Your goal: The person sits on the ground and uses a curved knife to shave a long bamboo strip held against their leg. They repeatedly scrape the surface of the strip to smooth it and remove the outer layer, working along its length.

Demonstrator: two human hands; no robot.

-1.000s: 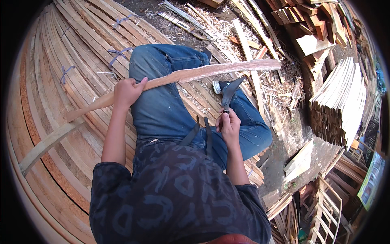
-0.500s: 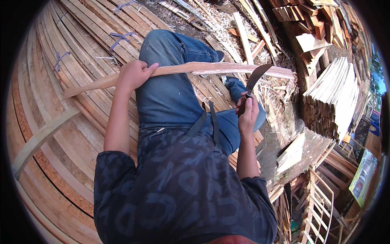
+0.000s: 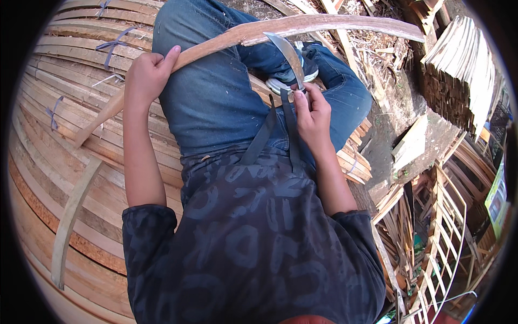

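My left hand (image 3: 144,80) grips the wooden slat (image 3: 248,33) across my jeans (image 3: 210,108); my right hand (image 3: 314,112), well apart, grips the curved knife (image 3: 290,58). Safest, I judge: slat braced firmly, knife angled clear of my left hand.

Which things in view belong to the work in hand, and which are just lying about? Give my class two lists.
In use:
- long wooden strip, in the left hand
- curved knife, in the right hand

Lying about:
- bundled strips
- stacked thin boards
- loose slat
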